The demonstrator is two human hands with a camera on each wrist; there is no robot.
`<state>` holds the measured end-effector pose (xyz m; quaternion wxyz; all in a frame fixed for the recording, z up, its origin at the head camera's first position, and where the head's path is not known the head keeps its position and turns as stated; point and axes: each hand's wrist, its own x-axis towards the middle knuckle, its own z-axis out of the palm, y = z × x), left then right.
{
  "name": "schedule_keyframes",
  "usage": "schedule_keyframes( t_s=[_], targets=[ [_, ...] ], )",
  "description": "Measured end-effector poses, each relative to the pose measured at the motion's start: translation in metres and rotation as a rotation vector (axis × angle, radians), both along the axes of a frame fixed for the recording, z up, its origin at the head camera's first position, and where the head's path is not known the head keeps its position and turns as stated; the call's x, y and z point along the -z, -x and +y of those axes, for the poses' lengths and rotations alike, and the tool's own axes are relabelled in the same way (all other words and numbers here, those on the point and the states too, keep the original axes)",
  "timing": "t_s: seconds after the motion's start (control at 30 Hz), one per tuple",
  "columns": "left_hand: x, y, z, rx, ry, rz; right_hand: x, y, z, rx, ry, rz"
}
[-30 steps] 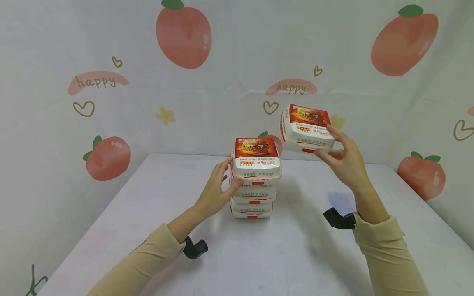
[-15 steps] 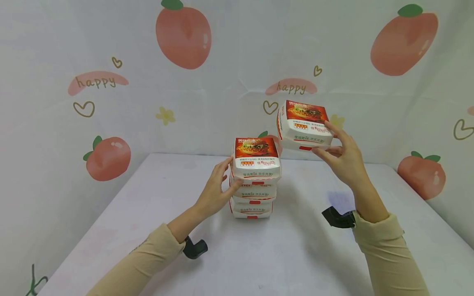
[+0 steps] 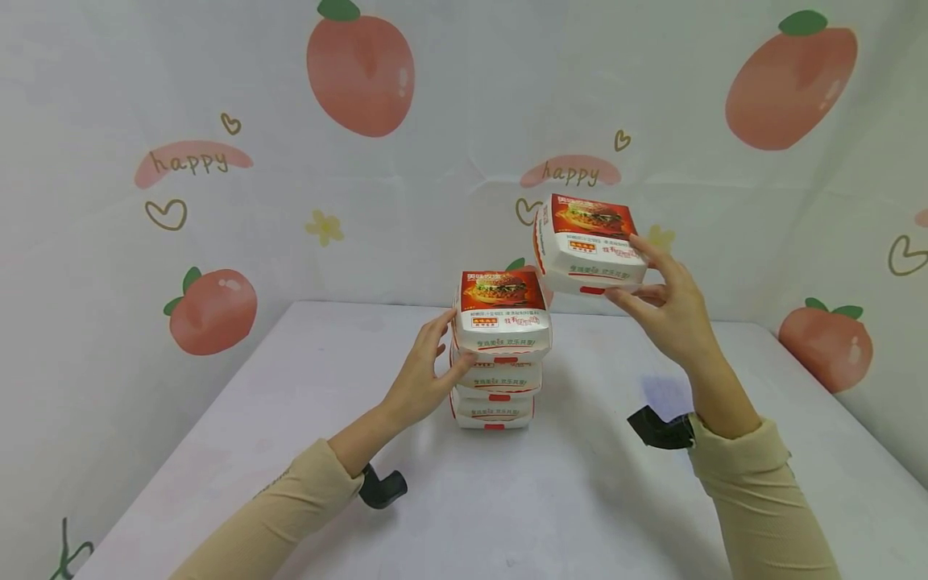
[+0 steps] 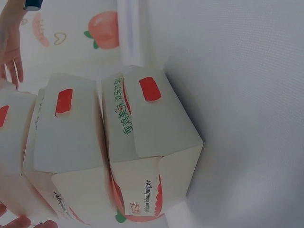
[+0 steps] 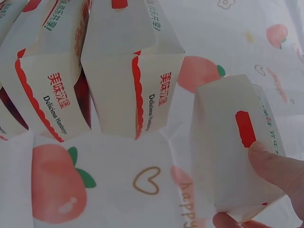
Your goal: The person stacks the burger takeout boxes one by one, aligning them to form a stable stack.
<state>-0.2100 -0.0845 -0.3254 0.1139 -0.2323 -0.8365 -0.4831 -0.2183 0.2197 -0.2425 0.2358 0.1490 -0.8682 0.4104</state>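
Three white paper burger boxes are stacked on the table; the top burger box [image 3: 503, 316] has a red burger picture on its lid. My left hand [image 3: 420, 370] grips that top box at its left side, thumb on the front corner. Up to the right, my right hand [image 3: 674, 310] holds another burger box [image 3: 590, 242] by its right end, slightly tilted and higher than the stack. In the right wrist view, the thumb presses beside the red tab of this held box [image 5: 232, 142]. Stacked boxes [image 4: 147, 128] appear sideways in the left wrist view, fingertips at the lower left.
The pale table [image 3: 580, 499] reaches back to a white cloth backdrop [image 3: 449, 97] printed with fruit, hearts and "happy". Black wrist mounts [image 3: 383, 487] stick out from both sleeves.
My right hand has carried its box a little left and slightly up, bringing it nearer the stack. The left hand and the stacked boxes stay in place.
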Motion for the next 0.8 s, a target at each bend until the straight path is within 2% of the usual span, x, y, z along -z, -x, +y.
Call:
schedule_keyframes(
  t_s=[0.43, 0.8],
  targets=[
    [-0.001, -0.001, 0.000, -0.001, -0.001, -0.007, 0.001, 0.002, -0.010, -0.068, 0.008, 0.050],
    [-0.001, -0.001, 0.000, 0.002, 0.000, 0.004, -0.002, 0.001, -0.020, -0.084, -0.005, 0.040]
  ],
)
